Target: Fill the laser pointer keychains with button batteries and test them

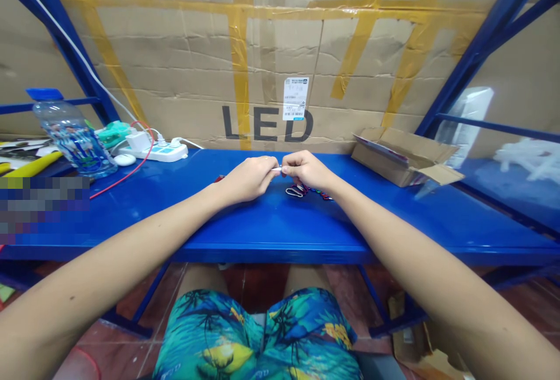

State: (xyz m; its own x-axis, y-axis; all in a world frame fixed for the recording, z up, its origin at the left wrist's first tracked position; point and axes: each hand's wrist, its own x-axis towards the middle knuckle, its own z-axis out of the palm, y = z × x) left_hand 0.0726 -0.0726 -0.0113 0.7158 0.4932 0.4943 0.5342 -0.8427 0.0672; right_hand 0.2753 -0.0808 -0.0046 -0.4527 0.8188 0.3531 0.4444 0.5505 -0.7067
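My left hand (251, 179) and my right hand (305, 169) meet above the middle of the blue tabletop. Both are closed, fingertips pinched at a small pale, thin piece (276, 169) between them; its kind is too small to make out. Just below my right hand lies a silvery metal loop (296, 192), shaped like a carabiner. A row of small shiny coloured metal pieces (318, 193) runs rightward from it, partly hidden by my right wrist. Behind my left wrist shows the edge of a red thing (219, 179), mostly covered.
On the left stand a plastic bottle (74, 129) and a white power strip (164, 151) with cables. An opened cardboard box (396, 161) sits at the right. The blue tabletop (271, 231) backs onto a large taped carton (184, 77), between blue frame posts.
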